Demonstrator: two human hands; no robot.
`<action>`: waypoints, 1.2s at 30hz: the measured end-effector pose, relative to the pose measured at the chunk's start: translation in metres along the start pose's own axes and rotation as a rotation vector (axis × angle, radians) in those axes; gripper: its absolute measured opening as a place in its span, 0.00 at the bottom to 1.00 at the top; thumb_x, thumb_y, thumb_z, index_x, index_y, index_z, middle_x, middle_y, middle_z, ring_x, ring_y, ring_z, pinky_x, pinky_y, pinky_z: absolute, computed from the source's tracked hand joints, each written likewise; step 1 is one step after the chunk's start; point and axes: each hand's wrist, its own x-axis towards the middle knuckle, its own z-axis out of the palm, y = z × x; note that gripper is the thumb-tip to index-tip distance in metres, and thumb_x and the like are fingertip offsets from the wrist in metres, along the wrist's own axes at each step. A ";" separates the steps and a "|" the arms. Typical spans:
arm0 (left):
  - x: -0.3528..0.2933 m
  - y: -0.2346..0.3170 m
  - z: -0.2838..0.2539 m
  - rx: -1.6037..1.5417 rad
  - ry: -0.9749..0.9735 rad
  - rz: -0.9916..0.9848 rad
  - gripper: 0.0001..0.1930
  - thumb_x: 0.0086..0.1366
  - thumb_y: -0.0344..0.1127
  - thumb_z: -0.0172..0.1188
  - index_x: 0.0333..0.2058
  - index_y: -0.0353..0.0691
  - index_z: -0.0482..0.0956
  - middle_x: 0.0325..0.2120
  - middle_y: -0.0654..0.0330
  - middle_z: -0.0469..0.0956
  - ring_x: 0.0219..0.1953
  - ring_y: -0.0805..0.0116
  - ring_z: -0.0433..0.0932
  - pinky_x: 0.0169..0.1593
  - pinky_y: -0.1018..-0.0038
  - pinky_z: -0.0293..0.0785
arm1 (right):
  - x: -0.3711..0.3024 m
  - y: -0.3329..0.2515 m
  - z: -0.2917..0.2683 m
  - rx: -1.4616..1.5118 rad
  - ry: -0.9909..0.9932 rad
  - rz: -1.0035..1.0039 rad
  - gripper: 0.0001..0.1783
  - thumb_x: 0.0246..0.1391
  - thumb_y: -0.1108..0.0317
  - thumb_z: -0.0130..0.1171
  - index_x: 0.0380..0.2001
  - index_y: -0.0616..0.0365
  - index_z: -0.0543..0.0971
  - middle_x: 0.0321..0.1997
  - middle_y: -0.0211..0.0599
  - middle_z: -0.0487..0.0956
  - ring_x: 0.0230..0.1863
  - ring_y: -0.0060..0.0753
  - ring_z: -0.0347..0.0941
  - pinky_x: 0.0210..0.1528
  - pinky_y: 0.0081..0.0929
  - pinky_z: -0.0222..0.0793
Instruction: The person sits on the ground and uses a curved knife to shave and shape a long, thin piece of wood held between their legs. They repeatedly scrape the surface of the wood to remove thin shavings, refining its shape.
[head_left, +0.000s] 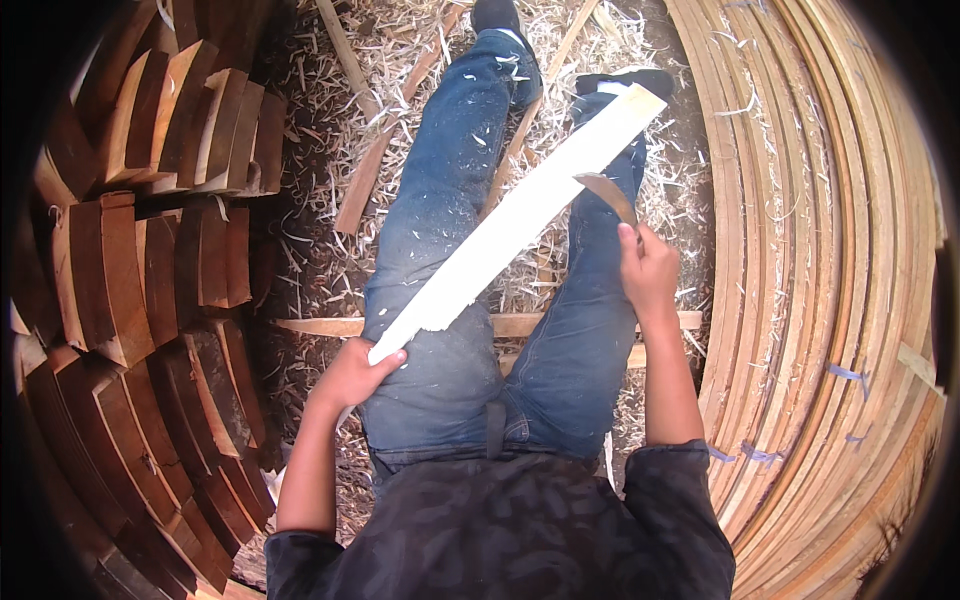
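A long, pale wooden bat blank (530, 235) lies slantwise across my legs, its wide end up near my right shoe. My left hand (358, 378) is closed around its narrow lower end, beside my left thigh. Closed in a fist over my right leg, my right hand (652, 268) grips a curved knife (612, 193). The knife's handle is mostly hidden in the fist. Its blade bends up and left, with the tip at the blank's right edge; whether they touch I cannot tell.
Dark, stacked wood blocks (130, 270) rise on the left. Long, curved planks (790, 240) are piled on the right, some tied with blue strips (845, 372). Wood shavings (310, 180) and loose sticks (365, 180) cover the ground. A crosswise slat (520, 325) passes beneath my legs.
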 end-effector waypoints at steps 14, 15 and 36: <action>-0.003 0.002 0.001 0.098 0.034 -0.033 0.28 0.57 0.51 0.60 0.16 0.26 0.69 0.10 0.60 0.63 0.19 0.76 0.64 0.24 0.69 0.64 | 0.059 0.007 -0.024 -0.207 0.010 -0.032 0.34 0.58 0.41 0.43 0.20 0.63 0.78 0.19 0.54 0.76 0.26 0.56 0.76 0.31 0.46 0.69; -0.004 0.001 0.002 0.111 0.030 -0.041 0.28 0.56 0.51 0.61 0.16 0.26 0.69 0.10 0.60 0.63 0.19 0.76 0.64 0.24 0.69 0.64 | 0.069 0.024 -0.024 -0.151 0.116 0.084 0.34 0.58 0.41 0.42 0.20 0.63 0.77 0.18 0.53 0.76 0.26 0.56 0.76 0.31 0.45 0.69; -0.051 -0.028 0.019 -0.113 0.106 -0.021 0.20 0.63 0.43 0.58 0.18 0.34 0.72 0.10 0.65 0.67 0.12 0.78 0.66 0.17 0.77 0.62 | -0.099 0.034 0.022 0.224 0.229 0.115 0.18 0.50 0.58 0.60 0.20 0.63 0.77 0.13 0.46 0.72 0.16 0.47 0.70 0.23 0.39 0.66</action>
